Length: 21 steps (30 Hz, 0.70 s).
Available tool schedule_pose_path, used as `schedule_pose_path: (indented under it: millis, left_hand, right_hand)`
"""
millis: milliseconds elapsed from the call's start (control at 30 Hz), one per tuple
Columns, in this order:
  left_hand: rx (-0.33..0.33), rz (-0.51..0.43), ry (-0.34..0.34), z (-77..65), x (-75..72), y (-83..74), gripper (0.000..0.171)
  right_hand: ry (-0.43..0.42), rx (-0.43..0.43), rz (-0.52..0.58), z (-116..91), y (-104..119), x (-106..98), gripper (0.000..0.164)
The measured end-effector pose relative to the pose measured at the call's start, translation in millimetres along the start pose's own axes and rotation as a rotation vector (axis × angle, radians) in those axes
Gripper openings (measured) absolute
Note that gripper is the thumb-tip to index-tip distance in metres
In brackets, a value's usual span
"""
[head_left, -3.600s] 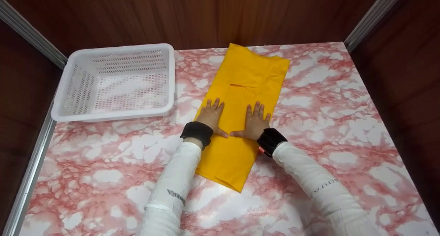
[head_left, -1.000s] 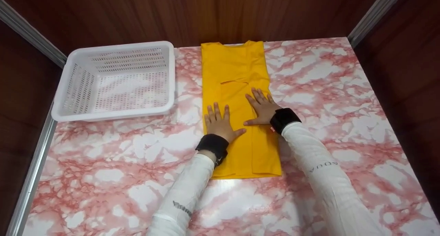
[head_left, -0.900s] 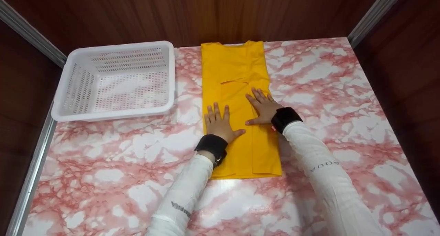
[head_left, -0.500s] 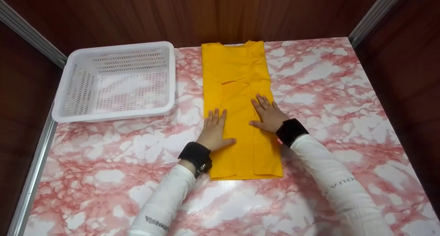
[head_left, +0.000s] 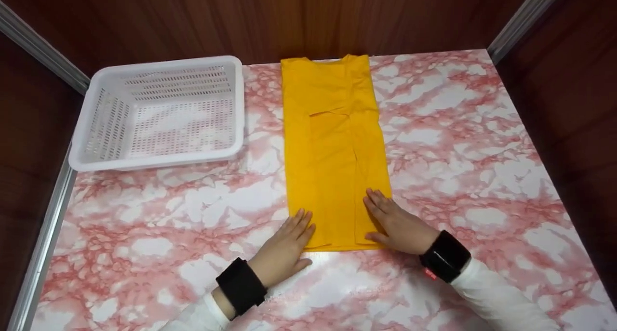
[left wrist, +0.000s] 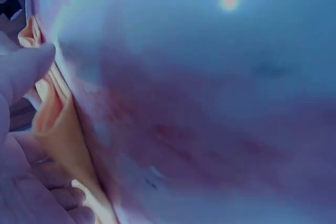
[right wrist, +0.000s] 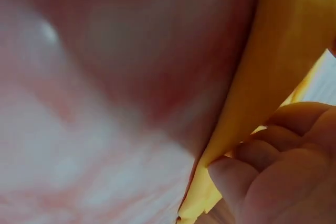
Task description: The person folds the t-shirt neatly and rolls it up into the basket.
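Note:
A folded yellow garment, long and narrow like a folded shirt, lies flat on the table with its near edge toward me. My left hand rests its fingers on the near left corner, its thumb out past the near edge. On the near right corner lie the fingers of my right hand, thumb close to the near edge. In the left wrist view the garment's folded edge shows layered and slightly raised beside the hand. In the right wrist view, fingertips lie right along the yellow cloth.
A white plastic basket with slotted walls stands at the back left of the table. The tabletop has a red and white marbled pattern. Brown wood panels border the back and sides, with metal strips in the corners.
The garment was turned from slanting to straight earlier. In the last half second both hands slid down from its middle to the near corners; the garment stays in place.

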State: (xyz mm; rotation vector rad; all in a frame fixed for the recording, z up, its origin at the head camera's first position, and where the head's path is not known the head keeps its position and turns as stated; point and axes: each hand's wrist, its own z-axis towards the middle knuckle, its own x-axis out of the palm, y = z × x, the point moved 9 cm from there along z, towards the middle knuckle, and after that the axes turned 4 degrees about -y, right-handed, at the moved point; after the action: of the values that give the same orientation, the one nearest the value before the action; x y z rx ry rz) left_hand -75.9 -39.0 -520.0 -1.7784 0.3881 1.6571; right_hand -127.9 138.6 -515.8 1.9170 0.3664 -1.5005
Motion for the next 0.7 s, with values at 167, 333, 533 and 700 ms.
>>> schedule_pose_path:
  millis: [167,333,533,700]
  left_hand:
    - [0.003,0.053,-0.026,-9.2,-1.2,-4.3,0.059]
    - [0.025,0.118,-0.098,-6.6,-6.5,-6.3,0.046]
    - [0.090,0.300,-0.139,-2.2,-8.1,-13.8,0.036]
    - [0.117,0.405,-0.164,1.6,-8.8,-20.4,0.032]
  right_hand:
    - [-0.030,-0.039,-0.015,-21.2,8.2,5.1,0.074]
    - [-0.121,-0.098,-0.133,-30.4,15.7,4.5,0.063]
    - [-0.208,-0.225,-0.436,-31.1,34.5,6.9,0.044]
    - [-0.264,-0.236,-0.612,-26.0,43.3,8.5,0.041]
